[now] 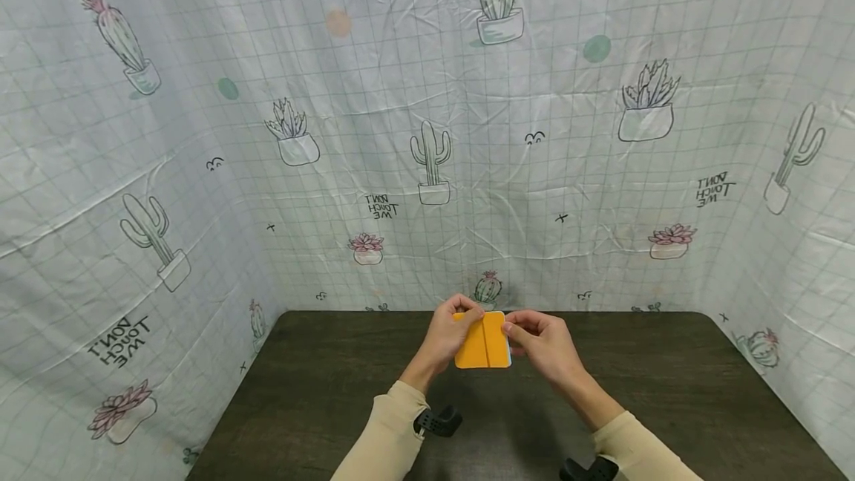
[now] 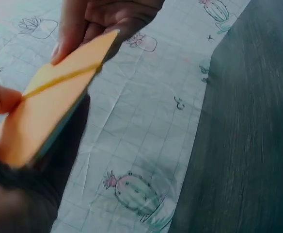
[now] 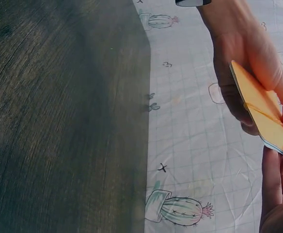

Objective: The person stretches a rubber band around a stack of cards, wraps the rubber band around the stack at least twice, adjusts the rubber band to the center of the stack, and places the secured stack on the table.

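Note:
A small orange notebook (image 1: pixel 471 347) with rounded corners is held up over the dark table, its cover facing me. An orange elastic band (image 1: pixel 487 344) runs down the cover. My left hand (image 1: pixel 446 331) grips its left side, thumb on the cover and fingers behind. At the opposite edge, my right hand (image 1: pixel 549 344) pinches the upper right corner between thumb and fingers. From the right wrist, the notebook (image 3: pixel 260 99) appears nearly edge-on, closed, with a thin pale-blue page edge. The back cover is hidden.
The dark wooden table (image 1: pixel 334 384) spreads below both hands. A white grid-patterned cloth (image 1: pixel 374 110) printed with cacti hangs behind it and along both sides. Black straps (image 1: pixel 437 421) circle both wrists over beige sleeves (image 1: pixel 387 429).

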